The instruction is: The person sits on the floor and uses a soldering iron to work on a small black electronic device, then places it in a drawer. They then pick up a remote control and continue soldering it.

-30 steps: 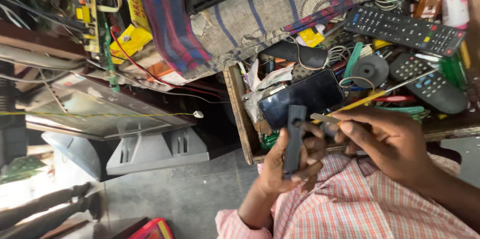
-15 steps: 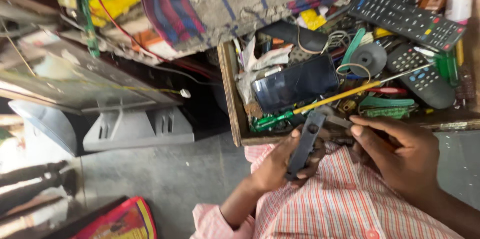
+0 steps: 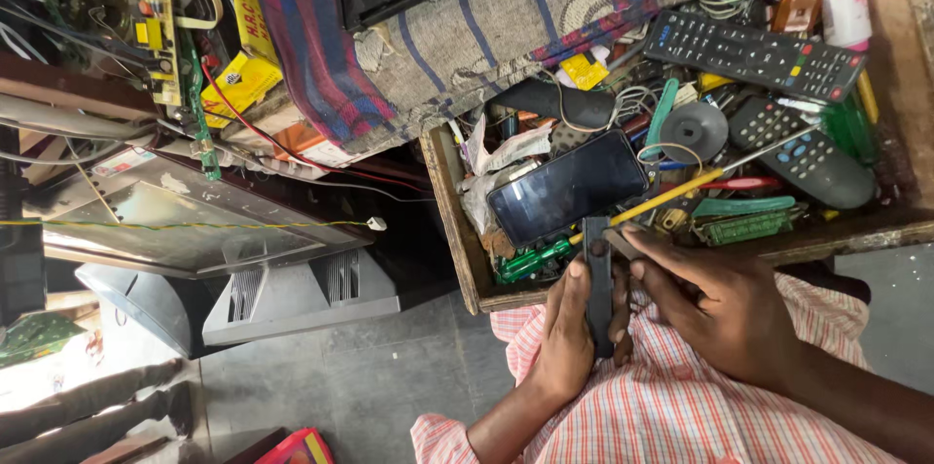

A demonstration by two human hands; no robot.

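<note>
Left hand (image 3: pixel 569 333) clamps a slim black remote (image 3: pixel 599 284) upright over the lap, steadying it, just near the wooden tray (image 3: pixel 449 201), while right hand (image 3: pixel 725 303), grip pinched shut on a yellow-handled screwdriver (image 3: pixel 681 190), works its upper end.

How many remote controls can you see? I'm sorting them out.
3: a long black remote at the tray's top, a grey one below it, a slim one in the left hand. Clutter may hide more.
</note>
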